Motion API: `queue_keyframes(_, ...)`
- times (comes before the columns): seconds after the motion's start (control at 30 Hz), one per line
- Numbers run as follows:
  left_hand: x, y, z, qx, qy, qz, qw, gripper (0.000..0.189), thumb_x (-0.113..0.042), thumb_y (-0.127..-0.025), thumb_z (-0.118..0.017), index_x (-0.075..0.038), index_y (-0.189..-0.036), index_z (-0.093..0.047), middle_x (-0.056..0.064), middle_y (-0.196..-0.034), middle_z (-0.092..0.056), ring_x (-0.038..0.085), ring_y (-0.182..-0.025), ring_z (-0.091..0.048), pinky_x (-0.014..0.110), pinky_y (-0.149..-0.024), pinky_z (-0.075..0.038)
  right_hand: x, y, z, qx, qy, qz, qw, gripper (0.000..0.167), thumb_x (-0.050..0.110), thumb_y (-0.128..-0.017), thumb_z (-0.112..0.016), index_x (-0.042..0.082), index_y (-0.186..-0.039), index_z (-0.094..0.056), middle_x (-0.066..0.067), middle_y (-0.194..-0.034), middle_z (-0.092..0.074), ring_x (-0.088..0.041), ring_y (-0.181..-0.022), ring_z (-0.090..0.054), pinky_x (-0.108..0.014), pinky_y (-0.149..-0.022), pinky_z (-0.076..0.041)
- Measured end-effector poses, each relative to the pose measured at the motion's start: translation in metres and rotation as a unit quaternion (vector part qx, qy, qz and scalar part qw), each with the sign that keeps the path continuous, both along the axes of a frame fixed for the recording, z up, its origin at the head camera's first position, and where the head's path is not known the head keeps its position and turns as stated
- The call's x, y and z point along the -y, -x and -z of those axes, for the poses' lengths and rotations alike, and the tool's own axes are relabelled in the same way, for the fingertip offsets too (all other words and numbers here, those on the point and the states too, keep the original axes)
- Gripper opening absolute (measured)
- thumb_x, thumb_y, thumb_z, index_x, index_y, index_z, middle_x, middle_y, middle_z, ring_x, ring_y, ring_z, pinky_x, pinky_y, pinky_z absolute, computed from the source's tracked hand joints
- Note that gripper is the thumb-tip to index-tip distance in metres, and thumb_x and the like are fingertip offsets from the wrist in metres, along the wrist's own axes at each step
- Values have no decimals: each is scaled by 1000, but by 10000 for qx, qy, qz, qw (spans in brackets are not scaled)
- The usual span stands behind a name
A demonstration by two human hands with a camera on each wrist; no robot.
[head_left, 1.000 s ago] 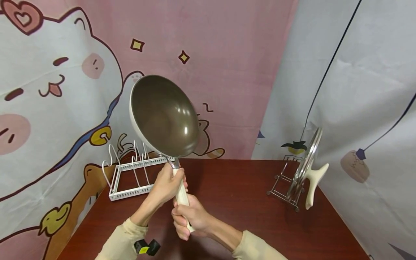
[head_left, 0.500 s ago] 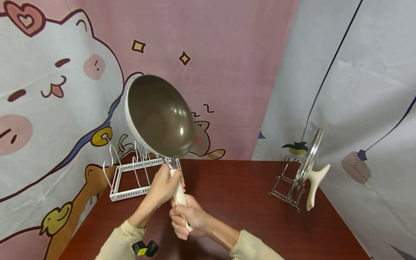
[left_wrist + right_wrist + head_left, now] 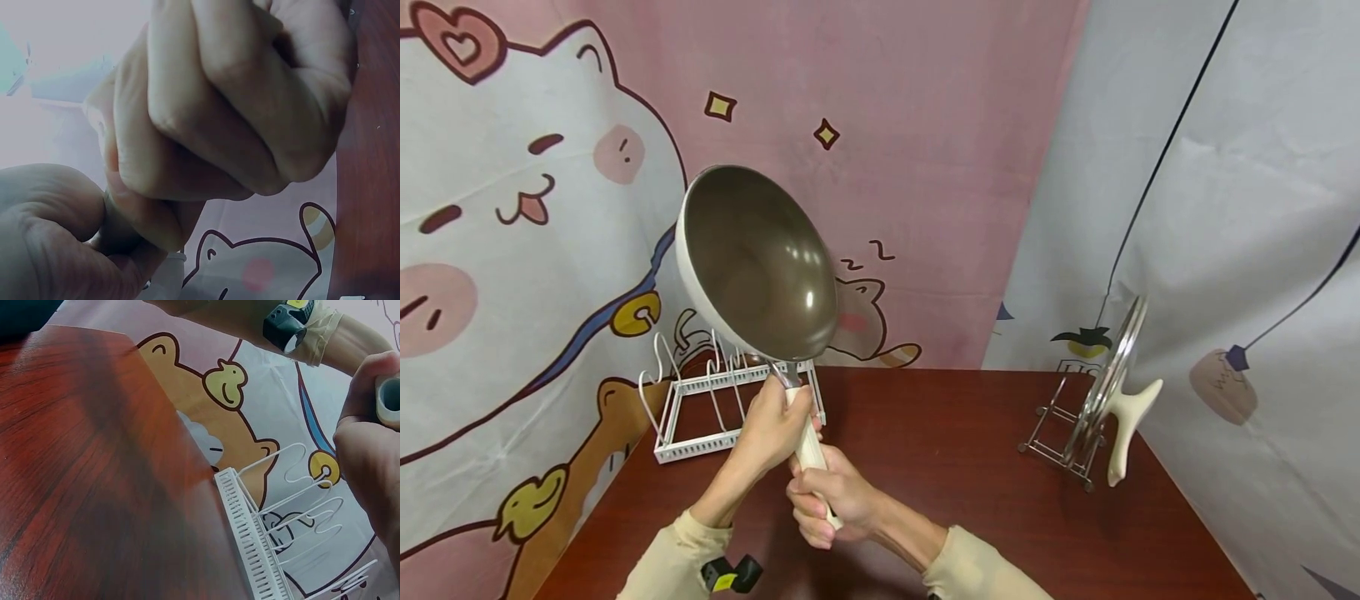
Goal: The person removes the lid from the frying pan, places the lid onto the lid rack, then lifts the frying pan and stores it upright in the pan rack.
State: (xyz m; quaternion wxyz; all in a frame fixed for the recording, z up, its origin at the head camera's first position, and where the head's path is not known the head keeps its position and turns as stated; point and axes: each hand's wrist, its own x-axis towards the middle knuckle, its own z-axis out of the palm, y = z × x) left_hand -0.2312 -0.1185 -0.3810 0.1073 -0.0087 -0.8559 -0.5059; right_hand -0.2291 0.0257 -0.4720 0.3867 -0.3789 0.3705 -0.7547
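A deep wok [image 3: 752,267], brown inside and white outside, is held up in the head view, tilted with its opening facing me. Both hands grip its cream handle [image 3: 810,447]. My left hand [image 3: 775,425] wraps the handle's upper part, just below the metal neck. Lower down, my right hand [image 3: 837,497] curls round the end. Bent fingers [image 3: 212,106] fill much of the left wrist view. In the right wrist view the handle's hollow end [image 3: 390,400] shows beside the hand. Behind and below the wok stands a white rack [image 3: 700,446], partly covered by the left hand and wok.
On the right of the brown table [image 3: 940,467] a wire stand [image 3: 1056,454] holds upright glass lids [image 3: 1105,375], with a cream handle [image 3: 1127,425] sticking out to the right. Printed cloths [image 3: 940,167] close off the back and sides.
The wok and both hands have shifted a little to the left, and the wok has risen slightly. Both hands keep their grip; the rack and lids stay put.
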Motion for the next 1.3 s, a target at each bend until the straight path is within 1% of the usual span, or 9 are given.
queue_keyframes(0.07,1,0,0,-15,57,-35,10000,10,-16,-109,-60,-7,-110,-63,6,-78,-79,12,-65,-71,26,-65,-57,1,0,0,10,1,-43,10000,22,0,-103,-41,22,-103,-44,18,-58,-48,0,-38,-46,-30,-33,-32)
queue_keyframes(0.13,2,-1,0,-32,131,-83,9999,11,-17,-109,-60,-7,-110,-63,6,-78,-79,11,-65,-71,26,-64,-57,3,1,1,23,-25,-82,10000,22,1,-103,-41,22,-103,-44,18,-58,-48,1,-38,-45,-30,-33,-32)
queue_keyframes(0.23,5,-2,0,-58,241,-151,9996,11,-18,-109,-60,-7,-109,-63,5,-78,-79,11,-66,-71,26,-64,-55,6,1,2,49,-83,-120,9999,21,2,-104,-42,23,-102,-44,19,-58,-48,1,-38,-45,-29,-34,-32)
queue_keyframes(0.37,8,-2,1,-61,276,-207,9994,12,-18,-110,-60,-7,-108,-64,5,-78,-78,10,-65,-71,26,-62,-55,9,3,3,69,-75,-230,9997,21,2,-104,-41,23,-101,-44,19,-57,-47,2,-38,-46,-27,-35,-34)
queue_keyframes(0.6,12,1,3,-76,255,-321,9991,11,-16,-109,-59,-7,-107,-63,6,-76,-77,12,-62,-72,28,-56,-57,14,6,5,97,-18,-360,9993,20,3,-104,-41,22,-100,-43,19,-57,-46,2,-38,-45,-28,-34,-32)
queue_keyframes(0.83,15,1,3,-48,229,-364,9991,10,-15,-108,-59,-5,-108,-62,7,-76,-77,13,-62,-73,29,-56,-58,17,8,5,111,4,-474,9988,21,3,-103,-40,23,-99,-44,19,-57,-47,2,-37,-44,-32,-33,-28)
queue_keyframes(1.07,15,0,1,-68,141,-411,9990,11,-16,-108,-60,-5,-108,-62,7,-77,-77,12,-62,-72,28,-56,-58,16,10,4,135,20,-565,9983,23,3,-104,-39,24,-100,-45,19,-57,-45,3,-38,-44,-26,-35,-34)
queue_keyframes(1.3,16,0,2,-62,86,-407,9991,13,-19,-110,-63,-6,-106,-64,7,-76,-78,13,-61,-73,28,-57,-57,15,11,4,185,0,-729,9972,25,3,-102,-37,26,-102,-46,18,-56,-42,2,-38,-42,-26,-35,-33)
